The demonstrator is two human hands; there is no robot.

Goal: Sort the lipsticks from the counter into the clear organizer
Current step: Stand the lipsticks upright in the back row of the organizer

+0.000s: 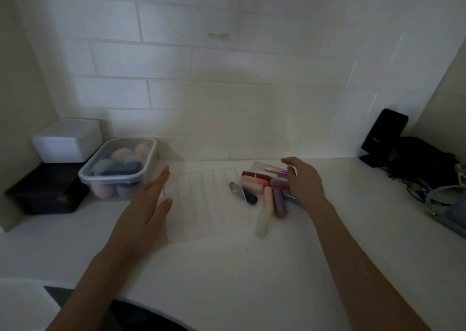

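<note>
Left hand point(148, 204) lay flat and spread, empty, at the clear organizer's point(209, 194) nine o'clock edge, apparently steadying it. Right hand point(302, 181), fingers unclenched, hovered over the lipsticks point(267, 192) heaped at its three o'clock; any grasp couldn't be determined.

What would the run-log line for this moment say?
left hand: open, beside organizer | right hand: open, over lipsticks | organizer: looks empty

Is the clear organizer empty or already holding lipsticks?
Empty: the clear organizer shows bare slots, while the lipsticks lie piled on the counter beside it.
</note>
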